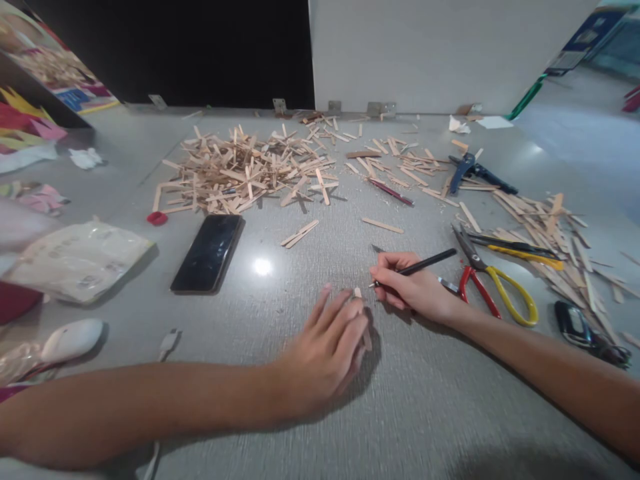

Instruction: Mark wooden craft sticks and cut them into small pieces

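Note:
My left hand [333, 343] is low over the grey table, its fingers bent around a small wooden craft stick [358, 293]; most of the stick is hidden under them. To its right, my right hand [413, 288] grips a black pen [429, 261] with the tip pointing down and left, close to the stick. A thin dark blade tip [377, 248] shows past the right fingers, and a silver end [449, 285] shows behind the hand; whether they belong to one tool in the palm I cannot tell. Two loose craft sticks [300, 233] lie together ahead of my hands.
A large heap of craft sticks [250, 170] spreads at the back. Red-and-yellow-handled scissors [477, 267], a yellow cutter [525, 255] and blue-handled pliers [463, 173] lie right. A phone [207, 253], plastic packet [83, 260], mouse [73, 340] and cable [169, 341] are left.

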Available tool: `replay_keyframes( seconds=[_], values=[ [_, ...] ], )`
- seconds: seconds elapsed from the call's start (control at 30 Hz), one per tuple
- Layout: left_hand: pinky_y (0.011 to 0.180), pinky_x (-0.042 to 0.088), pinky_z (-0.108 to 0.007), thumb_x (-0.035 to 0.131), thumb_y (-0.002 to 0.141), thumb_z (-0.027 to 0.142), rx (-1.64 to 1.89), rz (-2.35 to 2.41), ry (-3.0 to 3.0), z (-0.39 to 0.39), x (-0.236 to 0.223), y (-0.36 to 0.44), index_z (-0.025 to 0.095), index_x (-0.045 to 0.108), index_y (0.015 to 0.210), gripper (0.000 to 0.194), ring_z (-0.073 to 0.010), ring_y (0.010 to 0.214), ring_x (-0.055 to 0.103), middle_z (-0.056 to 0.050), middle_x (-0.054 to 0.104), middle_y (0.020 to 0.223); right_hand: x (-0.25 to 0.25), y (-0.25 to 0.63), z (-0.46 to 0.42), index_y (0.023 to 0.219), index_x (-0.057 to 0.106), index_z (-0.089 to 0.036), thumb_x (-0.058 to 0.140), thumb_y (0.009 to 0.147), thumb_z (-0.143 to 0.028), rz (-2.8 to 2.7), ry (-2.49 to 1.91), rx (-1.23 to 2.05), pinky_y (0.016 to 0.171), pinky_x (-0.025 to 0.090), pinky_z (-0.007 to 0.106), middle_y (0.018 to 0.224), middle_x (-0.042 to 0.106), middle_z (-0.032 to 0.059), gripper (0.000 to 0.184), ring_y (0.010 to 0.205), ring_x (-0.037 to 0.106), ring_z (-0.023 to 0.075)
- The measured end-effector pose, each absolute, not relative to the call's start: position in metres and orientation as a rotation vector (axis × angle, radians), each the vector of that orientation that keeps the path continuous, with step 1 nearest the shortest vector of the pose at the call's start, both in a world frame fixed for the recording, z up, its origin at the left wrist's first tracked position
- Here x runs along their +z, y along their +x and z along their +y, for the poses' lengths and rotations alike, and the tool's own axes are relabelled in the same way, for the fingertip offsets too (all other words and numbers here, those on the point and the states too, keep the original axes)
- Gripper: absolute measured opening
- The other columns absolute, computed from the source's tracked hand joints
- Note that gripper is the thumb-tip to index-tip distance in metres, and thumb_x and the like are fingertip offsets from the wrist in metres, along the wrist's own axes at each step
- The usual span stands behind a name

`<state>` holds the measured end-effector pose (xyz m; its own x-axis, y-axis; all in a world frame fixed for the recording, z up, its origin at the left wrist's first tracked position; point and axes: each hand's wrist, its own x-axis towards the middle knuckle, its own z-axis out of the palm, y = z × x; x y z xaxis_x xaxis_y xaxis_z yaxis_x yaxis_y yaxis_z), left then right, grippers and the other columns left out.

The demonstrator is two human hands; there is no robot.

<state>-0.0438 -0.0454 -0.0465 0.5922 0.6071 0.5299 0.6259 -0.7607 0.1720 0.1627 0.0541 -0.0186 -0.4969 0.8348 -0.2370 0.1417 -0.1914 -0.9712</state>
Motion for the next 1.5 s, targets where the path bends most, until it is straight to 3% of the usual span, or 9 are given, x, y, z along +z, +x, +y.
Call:
replay_keyframes(
  seconds=[0.23,0.47,0.6,0.7,0.8,1.0,1.23,1.4,1.5],
  values=[
    [0.099,0.053,-0.046,0.053,0.104,0.015,-1.132,-1.275,-2.655,-0.042,-0.046,-0.044,0.018,0.057,0.111,0.008,-0.0265,0.108,0.071,-0.011,0.076,0.107,-0.019,0.162,0.054,0.064,0.052,-0.022,0.080,0.088,-0.050,-1.532,-1.129,1.743,0.036,0.026,0.020,0.053,0.062,-0.0044,0.045,0.036,0.037,0.0045],
    [0.110,0.043,-0.055,0.060,0.106,0.056,-0.842,-1.263,-2.798,-0.034,-0.048,-0.048,0.009,0.061,0.134,0.055,-0.0383,0.130,0.060,-0.021,0.070,0.135,-0.019,0.162,0.054,0.064,0.055,-0.021,0.082,0.086,-0.047,-1.507,-1.099,1.761,0.036,0.027,0.019,0.051,0.062,-0.0048,0.044,0.036,0.038,0.0042],
    [0.115,0.036,-0.051,0.057,0.111,0.046,-0.803,-1.170,-2.854,-0.037,-0.046,-0.048,0.015,0.070,0.122,0.035,-0.0296,0.117,0.066,-0.012,0.075,0.127,-0.020,0.162,0.054,0.064,0.055,-0.021,0.082,0.086,-0.045,-1.487,-1.088,1.765,0.035,0.025,0.019,0.053,0.064,-0.0036,0.043,0.035,0.038,0.0041],
    [0.118,0.033,-0.052,0.056,0.112,0.030,-0.728,-1.108,-2.818,-0.039,-0.045,-0.048,0.015,0.067,0.131,0.028,-0.0265,0.110,0.068,-0.010,0.077,0.122,-0.021,0.162,0.054,0.064,0.054,-0.022,0.082,0.086,-0.046,-1.492,-1.091,1.762,0.035,0.025,0.019,0.054,0.065,-0.0033,0.043,0.036,0.039,0.0043],
    [0.116,0.036,-0.053,0.056,0.106,0.016,-0.602,-1.064,-2.802,-0.038,-0.044,-0.047,0.015,0.067,0.133,0.028,-0.0279,0.109,0.067,-0.011,0.074,0.119,-0.020,0.162,0.054,0.064,0.054,-0.022,0.081,0.087,-0.047,-1.515,-1.093,1.756,0.036,0.025,0.020,0.053,0.064,-0.0037,0.044,0.036,0.039,0.0046],
    [0.101,0.050,-0.045,0.048,0.105,0.006,-0.610,-1.062,-2.812,-0.035,-0.040,-0.047,0.017,0.070,0.102,0.024,-0.0244,0.095,0.067,-0.008,0.071,0.102,-0.019,0.162,0.054,0.064,0.053,-0.022,0.081,0.087,-0.047,-1.523,-1.106,1.749,0.035,0.024,0.019,0.054,0.063,-0.0038,0.044,0.036,0.039,0.0044],
    [0.104,0.052,-0.047,0.046,0.103,0.001,-0.616,-1.069,-2.718,-0.039,-0.041,-0.048,0.012,0.071,0.112,0.029,-0.0253,0.096,0.070,-0.010,0.075,0.103,-0.020,0.162,0.054,0.064,0.053,-0.022,0.081,0.087,-0.048,-1.530,-1.100,1.743,0.035,0.026,0.019,0.054,0.064,-0.0036,0.045,0.036,0.039,0.0041],
    [0.102,0.051,-0.046,0.046,0.106,0.006,-0.728,-1.186,-2.682,-0.041,-0.040,-0.048,0.014,0.066,0.122,0.027,-0.0267,0.103,0.072,-0.011,0.078,0.111,-0.020,0.161,0.051,0.068,0.057,-0.021,0.087,0.083,-0.049,-1.559,-1.095,1.734,0.035,0.031,0.019,0.054,0.062,-0.0046,0.044,0.038,0.043,0.0054],
    [0.108,0.050,-0.054,0.054,0.110,0.038,-0.797,-1.310,-2.783,-0.038,-0.044,-0.050,0.011,0.056,0.136,0.038,-0.0341,0.121,0.068,-0.018,0.075,0.126,-0.020,0.161,0.048,0.069,0.057,-0.021,0.085,0.085,-0.052,-1.599,-1.082,1.703,0.036,0.034,0.019,0.053,0.059,-0.0052,0.045,0.039,0.046,0.0067]
  ],
)
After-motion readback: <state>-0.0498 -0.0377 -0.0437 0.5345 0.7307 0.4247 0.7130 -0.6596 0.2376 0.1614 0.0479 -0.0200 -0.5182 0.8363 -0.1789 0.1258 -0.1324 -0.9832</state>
